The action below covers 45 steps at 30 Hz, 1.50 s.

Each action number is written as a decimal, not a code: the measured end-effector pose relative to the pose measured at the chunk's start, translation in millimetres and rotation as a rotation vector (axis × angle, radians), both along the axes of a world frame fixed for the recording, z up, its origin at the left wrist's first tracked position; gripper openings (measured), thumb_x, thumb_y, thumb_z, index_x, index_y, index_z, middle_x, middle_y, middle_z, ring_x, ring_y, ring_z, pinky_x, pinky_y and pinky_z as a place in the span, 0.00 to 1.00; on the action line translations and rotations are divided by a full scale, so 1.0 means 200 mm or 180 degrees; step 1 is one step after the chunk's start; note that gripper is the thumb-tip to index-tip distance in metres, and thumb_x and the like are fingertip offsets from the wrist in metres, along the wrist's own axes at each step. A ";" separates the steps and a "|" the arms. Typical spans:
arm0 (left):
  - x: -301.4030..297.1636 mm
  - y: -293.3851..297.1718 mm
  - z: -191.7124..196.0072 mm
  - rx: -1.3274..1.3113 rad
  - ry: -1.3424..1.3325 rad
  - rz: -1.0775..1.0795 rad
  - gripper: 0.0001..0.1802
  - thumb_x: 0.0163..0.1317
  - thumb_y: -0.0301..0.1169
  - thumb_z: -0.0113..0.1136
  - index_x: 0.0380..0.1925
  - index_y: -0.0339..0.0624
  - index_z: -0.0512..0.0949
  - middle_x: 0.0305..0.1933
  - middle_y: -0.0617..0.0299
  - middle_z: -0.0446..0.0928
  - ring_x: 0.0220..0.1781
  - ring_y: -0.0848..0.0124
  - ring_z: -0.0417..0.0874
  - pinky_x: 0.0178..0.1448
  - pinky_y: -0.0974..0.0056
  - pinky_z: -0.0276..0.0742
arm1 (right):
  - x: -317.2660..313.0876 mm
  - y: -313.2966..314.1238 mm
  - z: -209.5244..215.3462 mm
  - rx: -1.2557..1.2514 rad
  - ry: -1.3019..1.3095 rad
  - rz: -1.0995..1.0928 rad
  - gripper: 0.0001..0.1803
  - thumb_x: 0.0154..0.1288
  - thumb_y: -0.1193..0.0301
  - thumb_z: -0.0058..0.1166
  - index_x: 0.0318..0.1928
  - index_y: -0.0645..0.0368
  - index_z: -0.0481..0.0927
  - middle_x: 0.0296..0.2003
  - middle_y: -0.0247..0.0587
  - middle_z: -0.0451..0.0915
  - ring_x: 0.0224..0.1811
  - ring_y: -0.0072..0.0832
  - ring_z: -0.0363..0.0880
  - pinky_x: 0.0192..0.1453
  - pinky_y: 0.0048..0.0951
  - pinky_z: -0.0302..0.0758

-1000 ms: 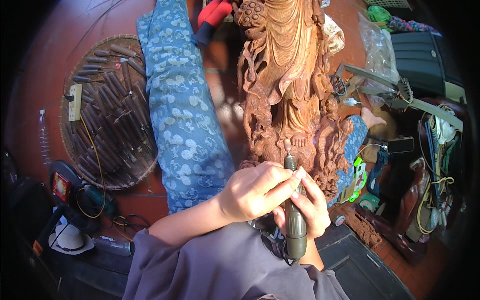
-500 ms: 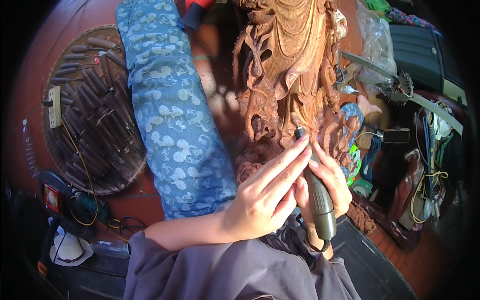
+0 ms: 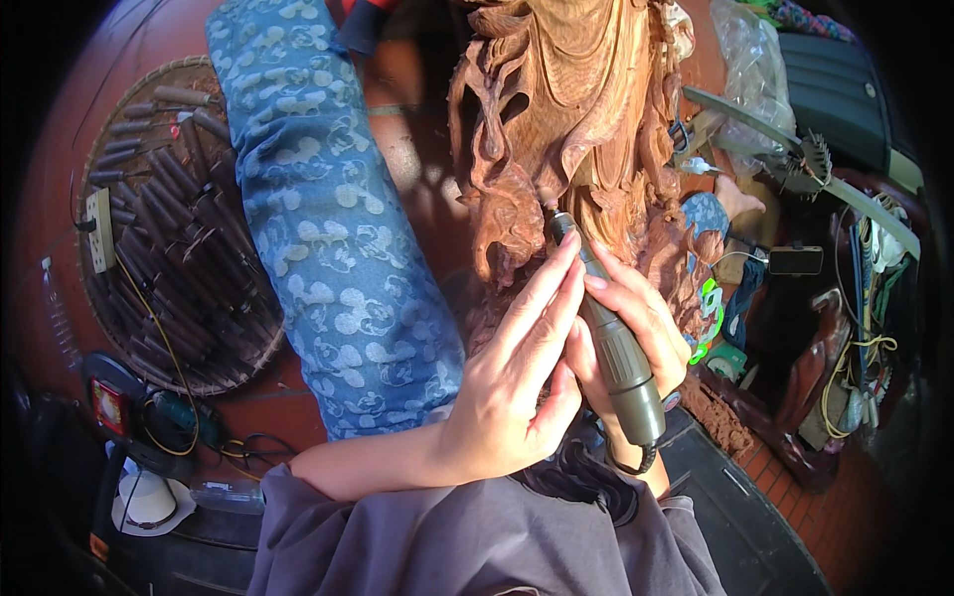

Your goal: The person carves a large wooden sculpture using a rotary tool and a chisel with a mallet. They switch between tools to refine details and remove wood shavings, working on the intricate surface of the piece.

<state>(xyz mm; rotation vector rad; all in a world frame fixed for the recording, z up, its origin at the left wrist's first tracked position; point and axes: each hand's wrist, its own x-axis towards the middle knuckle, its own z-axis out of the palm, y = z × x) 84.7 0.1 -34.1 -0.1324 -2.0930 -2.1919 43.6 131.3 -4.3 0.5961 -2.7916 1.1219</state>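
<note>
My right hand (image 3: 646,333) is wrapped round a dark olive rotary tool (image 3: 624,372), its cord leaving the rear end. At the tool's front, a small bit points at a lower fold of a carved reddish-brown wooden statue (image 3: 596,129); whether it touches the wood is hard to tell. My left hand (image 3: 502,382) lies alongside from the left. Its fingers are stretched out and close together, the tips resting against the tool's neck, and its thumb is bent below. Flowing drapery and curled, pierced shapes cover the statue, and part of its base is hidden by my hands.
Left of the statue lies a long blue patterned cushion (image 3: 318,219). A round woven basket (image 3: 179,387) holds many wooden-handled tools, with a power strip (image 3: 99,230) on its rim. At right are a phone (image 3: 795,260), cables and a plastic bag (image 3: 750,70). A white hat (image 3: 149,499) sits lower left.
The tool and both hands have shifted left and slightly up along the statue, moving the bit to a fold further left. The view has also turned slightly.
</note>
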 end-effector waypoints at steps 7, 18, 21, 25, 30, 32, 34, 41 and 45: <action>-0.01 0.01 0.01 0.0100 -0.0106 0.0035 0.37 0.44 0.13 0.47 0.62 0.22 0.63 0.67 0.34 0.60 0.69 0.46 0.64 0.68 0.57 0.63 | -0.02 0.00 0.00 -0.0003 -0.0034 -0.0019 0.18 0.51 0.72 0.66 0.43 0.68 0.81 0.44 0.60 0.81 0.50 0.45 0.81 0.55 0.37 0.76; -0.04 0.01 -0.01 0.0010 0.0070 -0.0111 0.38 0.47 0.15 0.49 0.65 0.26 0.58 0.70 0.37 0.55 0.69 0.45 0.62 0.69 0.56 0.63 | -0.05 -0.02 0.03 0.0092 0.0175 -0.0007 0.16 0.51 0.77 0.66 0.41 0.69 0.81 0.41 0.58 0.81 0.47 0.44 0.82 0.52 0.35 0.79; -0.02 0.00 -0.01 0.0028 0.0045 -0.0118 0.38 0.48 0.15 0.49 0.65 0.26 0.58 0.70 0.37 0.55 0.70 0.45 0.62 0.69 0.56 0.63 | -0.03 -0.02 0.04 0.0099 0.0064 0.0050 0.16 0.52 0.76 0.66 0.41 0.70 0.81 0.40 0.57 0.82 0.47 0.44 0.82 0.51 0.35 0.79; 0.00 -0.01 0.00 0.0062 -0.0036 -0.0144 0.38 0.48 0.15 0.49 0.65 0.26 0.58 0.70 0.37 0.56 0.70 0.45 0.62 0.69 0.56 0.62 | -0.02 -0.03 0.05 0.0116 0.0040 0.0042 0.16 0.52 0.76 0.66 0.41 0.70 0.81 0.40 0.57 0.82 0.47 0.44 0.82 0.51 0.35 0.79; -0.05 -0.01 0.00 0.0071 0.0047 -0.0073 0.37 0.49 0.15 0.49 0.65 0.27 0.60 0.69 0.37 0.57 0.69 0.45 0.63 0.69 0.56 0.62 | -0.05 -0.04 0.05 0.0157 0.0120 0.0020 0.16 0.51 0.76 0.66 0.42 0.69 0.81 0.40 0.58 0.82 0.47 0.44 0.82 0.51 0.34 0.79; -0.05 0.00 -0.01 0.0065 0.0078 -0.0042 0.37 0.49 0.15 0.49 0.64 0.26 0.60 0.69 0.36 0.58 0.69 0.46 0.63 0.69 0.56 0.62 | -0.05 -0.04 0.05 0.0160 0.0107 -0.0042 0.16 0.51 0.76 0.66 0.42 0.68 0.81 0.40 0.58 0.82 0.47 0.44 0.83 0.51 0.34 0.79; -0.04 0.00 -0.02 0.0016 0.0080 -0.0029 0.36 0.49 0.15 0.49 0.64 0.26 0.61 0.68 0.36 0.58 0.69 0.46 0.64 0.69 0.55 0.62 | -0.04 -0.04 0.05 0.0129 0.0073 -0.0073 0.16 0.51 0.76 0.66 0.42 0.68 0.82 0.40 0.58 0.82 0.47 0.43 0.83 0.51 0.33 0.79; -0.04 -0.01 -0.01 0.0027 0.0026 -0.0079 0.36 0.49 0.15 0.49 0.64 0.26 0.61 0.68 0.36 0.59 0.69 0.46 0.64 0.69 0.56 0.62 | -0.03 -0.04 0.05 0.0049 0.0088 -0.0082 0.16 0.51 0.76 0.66 0.42 0.68 0.82 0.40 0.56 0.82 0.47 0.43 0.83 0.50 0.33 0.80; -0.03 0.00 0.00 0.0149 -0.0096 -0.0111 0.36 0.49 0.15 0.49 0.63 0.26 0.61 0.68 0.36 0.59 0.69 0.46 0.64 0.69 0.56 0.62 | -0.02 -0.04 0.05 0.0020 0.0023 -0.0133 0.16 0.51 0.77 0.66 0.42 0.68 0.82 0.40 0.56 0.82 0.47 0.43 0.83 0.50 0.33 0.80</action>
